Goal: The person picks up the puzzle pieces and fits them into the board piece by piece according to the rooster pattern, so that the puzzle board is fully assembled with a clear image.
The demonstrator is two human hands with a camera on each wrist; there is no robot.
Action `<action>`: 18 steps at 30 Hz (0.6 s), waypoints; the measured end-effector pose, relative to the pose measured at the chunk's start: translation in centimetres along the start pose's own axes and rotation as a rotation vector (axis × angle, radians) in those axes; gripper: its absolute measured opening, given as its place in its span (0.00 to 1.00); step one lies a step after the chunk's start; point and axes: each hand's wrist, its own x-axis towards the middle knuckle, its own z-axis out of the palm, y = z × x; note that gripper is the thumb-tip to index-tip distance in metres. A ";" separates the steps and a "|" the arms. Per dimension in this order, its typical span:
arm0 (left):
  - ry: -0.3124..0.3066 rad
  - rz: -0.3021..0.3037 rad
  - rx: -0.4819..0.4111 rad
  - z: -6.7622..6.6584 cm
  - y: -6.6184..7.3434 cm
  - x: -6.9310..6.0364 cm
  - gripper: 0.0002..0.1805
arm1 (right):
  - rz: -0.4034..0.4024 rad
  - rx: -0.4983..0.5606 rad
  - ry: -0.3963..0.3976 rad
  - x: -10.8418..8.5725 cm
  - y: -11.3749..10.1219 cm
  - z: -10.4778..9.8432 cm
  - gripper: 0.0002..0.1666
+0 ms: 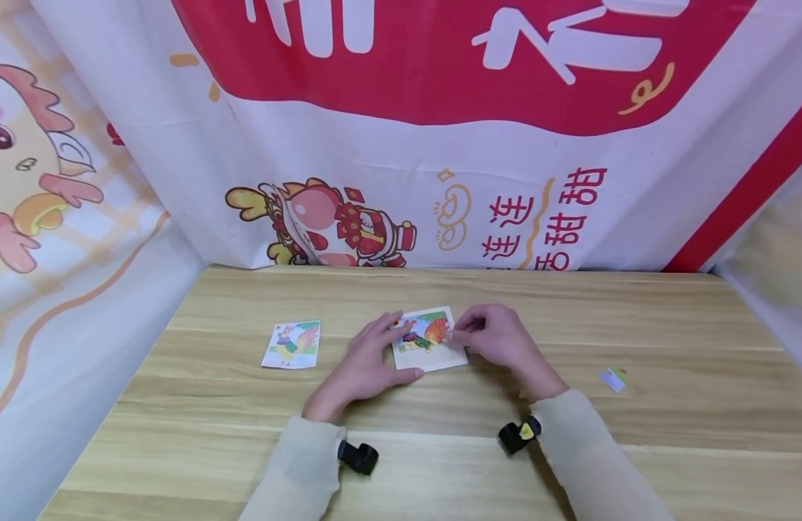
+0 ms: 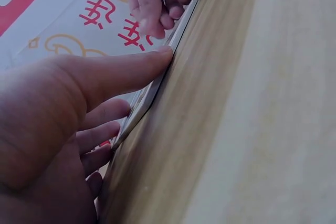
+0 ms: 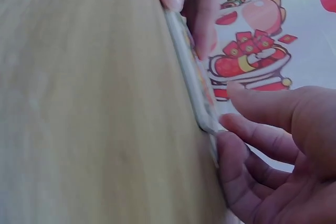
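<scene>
A white-framed jigsaw puzzle board (image 1: 440, 359) lies flat on the table, with a colourful rooster picture covering its upper part and a pale area below. My left hand (image 1: 372, 356) holds it at the left side, the thumb along the near edge and the fingers at the left edge and corner. At the board's right edge, the fingertips of my right hand (image 1: 495, 334) touch the picture side. In the right wrist view, that hand's thumb (image 3: 257, 103) stands apart from its index finger, and no piece shows between them.
A card (image 1: 291, 346) with a similar rooster picture lies left of the board. Over to the right is a loose puzzle piece (image 1: 613, 379), pale with a bit of green. A printed curtain (image 1: 401, 155) hangs behind the wooden table (image 1: 433, 463).
</scene>
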 end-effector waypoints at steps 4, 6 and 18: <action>-0.009 -0.001 0.000 0.2 -0.1 0.0 0.45 | 0.006 0.000 -0.009 -1.0 1.0 -1.5 0.14; -0.005 0.005 0.005 0.2 -0.2 0.0 0.45 | -0.017 -0.019 -0.008 -1.6 1.7 -2.2 0.15; 0.010 0.027 0.049 0.0 -0.2 0.1 0.44 | -0.032 -0.105 -0.023 -4.9 5.5 -5.7 0.13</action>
